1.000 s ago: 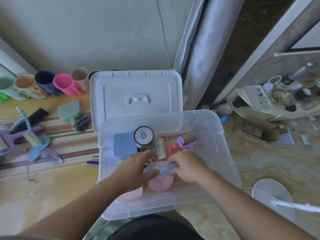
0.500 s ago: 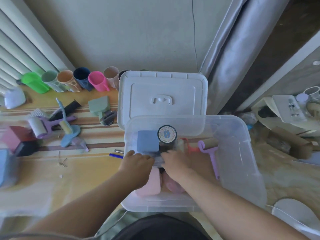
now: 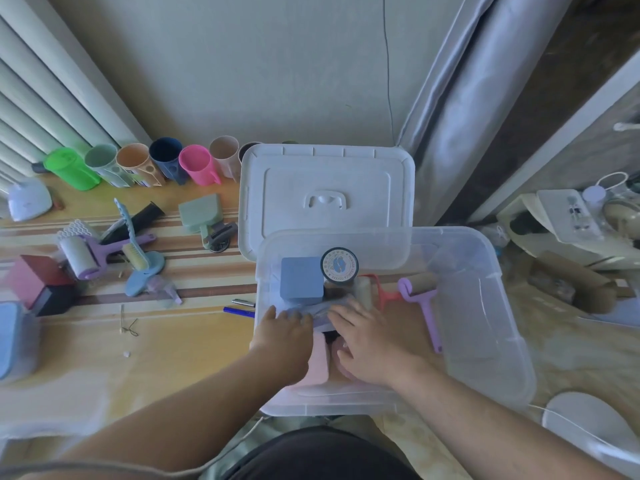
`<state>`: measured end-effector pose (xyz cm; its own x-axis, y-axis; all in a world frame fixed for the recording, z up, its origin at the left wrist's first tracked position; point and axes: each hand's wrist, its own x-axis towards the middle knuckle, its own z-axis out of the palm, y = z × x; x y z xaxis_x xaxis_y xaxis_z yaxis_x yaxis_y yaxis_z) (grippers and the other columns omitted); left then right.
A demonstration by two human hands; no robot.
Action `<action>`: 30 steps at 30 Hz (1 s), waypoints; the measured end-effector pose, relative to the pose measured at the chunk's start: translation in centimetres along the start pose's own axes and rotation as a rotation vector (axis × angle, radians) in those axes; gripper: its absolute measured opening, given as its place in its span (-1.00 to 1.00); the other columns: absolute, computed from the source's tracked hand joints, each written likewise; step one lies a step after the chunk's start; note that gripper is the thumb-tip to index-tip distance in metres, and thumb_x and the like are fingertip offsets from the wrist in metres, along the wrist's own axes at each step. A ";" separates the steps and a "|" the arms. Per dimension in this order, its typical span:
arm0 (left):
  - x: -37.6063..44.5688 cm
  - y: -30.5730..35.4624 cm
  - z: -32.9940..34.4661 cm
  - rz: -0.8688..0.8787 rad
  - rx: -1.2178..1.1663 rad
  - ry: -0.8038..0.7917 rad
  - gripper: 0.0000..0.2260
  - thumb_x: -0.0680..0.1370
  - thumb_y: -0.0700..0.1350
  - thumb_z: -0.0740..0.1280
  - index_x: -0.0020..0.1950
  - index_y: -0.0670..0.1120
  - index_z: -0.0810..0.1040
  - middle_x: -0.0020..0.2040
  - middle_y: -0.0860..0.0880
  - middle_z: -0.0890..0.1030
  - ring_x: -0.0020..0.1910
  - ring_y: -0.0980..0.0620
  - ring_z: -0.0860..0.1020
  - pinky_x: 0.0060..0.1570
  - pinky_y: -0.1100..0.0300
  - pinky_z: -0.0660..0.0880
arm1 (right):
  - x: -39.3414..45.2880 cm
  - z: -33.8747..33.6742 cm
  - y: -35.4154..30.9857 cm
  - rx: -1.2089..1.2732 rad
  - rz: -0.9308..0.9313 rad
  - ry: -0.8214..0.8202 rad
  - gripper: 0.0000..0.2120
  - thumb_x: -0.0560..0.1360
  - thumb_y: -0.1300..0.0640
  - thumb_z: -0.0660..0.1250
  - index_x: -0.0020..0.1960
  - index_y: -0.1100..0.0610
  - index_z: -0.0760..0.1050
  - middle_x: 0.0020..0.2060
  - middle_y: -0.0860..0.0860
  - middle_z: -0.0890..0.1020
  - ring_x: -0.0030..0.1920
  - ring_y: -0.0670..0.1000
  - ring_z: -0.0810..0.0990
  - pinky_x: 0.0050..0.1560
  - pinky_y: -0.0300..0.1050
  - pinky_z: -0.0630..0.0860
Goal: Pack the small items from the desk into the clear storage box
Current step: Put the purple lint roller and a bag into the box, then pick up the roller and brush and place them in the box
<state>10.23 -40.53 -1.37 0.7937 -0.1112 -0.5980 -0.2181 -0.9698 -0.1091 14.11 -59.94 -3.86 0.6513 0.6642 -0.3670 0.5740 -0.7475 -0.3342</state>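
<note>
The clear storage box (image 3: 491, 271) stands in front of me at the desk's right end, its white lid (image 3: 325, 188) propped behind it. Inside lie a blue square box (image 3: 301, 280), a round black-rimmed tin (image 3: 338, 265), a red-handled roller (image 3: 377, 289), a purple lint roller (image 3: 420, 292) and a pink item (image 3: 318, 362). My left hand (image 3: 282, 336) and my right hand (image 3: 367, 341) are both inside the box. Their fingers rest on a pale bluish pouch (image 3: 320, 311) just below the blue box. What the pouch holds is hidden.
On the desk to the left are a row of coloured cups (image 3: 166, 164), a green jug (image 3: 71, 169), a purple lint roller (image 3: 86, 252), a blue brush (image 3: 138, 258), a green holder (image 3: 202, 213), pens (image 3: 239, 310) and a red box (image 3: 34, 282). A cluttered shelf (image 3: 571, 223) stands on the right.
Both hands have moved with the pouch from the middle of the box towards its far left part, up against the blue box. My view has swung left and shows more of the desk.
</note>
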 end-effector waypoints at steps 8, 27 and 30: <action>-2.1 -3.6 -1.9 0.144 -0.337 0.542 -0.62 0.52 0.05 0.37 0.33 0.05 0.53 0.20 0.02 0.57 0.18 -0.07 0.54 0.08 0.02 0.55 | 0.1 -2.2 -4.1 0.258 -0.089 0.418 -0.63 0.50 0.10 0.35 0.30 0.12 0.61 0.21 -0.02 0.65 0.26 0.00 0.56 0.29 -0.09 0.55; -10.7 -41.4 14.1 -0.600 -0.661 0.338 -0.50 0.48 0.05 0.39 0.42 0.16 0.45 0.38 -0.01 0.39 0.38 -0.20 0.32 0.31 -0.13 0.42 | 28.8 -3.9 -30.1 0.134 -0.111 0.178 -0.55 0.59 -0.03 0.35 0.45 0.03 0.47 0.37 -0.06 0.48 0.39 0.06 0.41 0.29 0.12 0.53; -9.2 -45.4 14.8 -0.611 -0.705 0.361 -0.45 0.46 -0.01 0.37 0.46 0.14 0.37 0.34 -0.05 0.39 0.34 -0.23 0.34 0.24 -0.12 0.42 | 33.9 -3.1 -32.2 0.105 -0.065 0.181 -0.63 0.57 -0.03 0.36 0.36 0.01 0.50 0.23 -0.06 0.53 0.26 0.08 0.48 0.17 0.08 0.54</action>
<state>4.42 7.74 -2.72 0.8078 0.5036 -0.3065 0.5786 -0.7769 0.2483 19.31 -13.38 -2.87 0.6985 0.6917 -0.1834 0.5689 -0.6922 -0.4440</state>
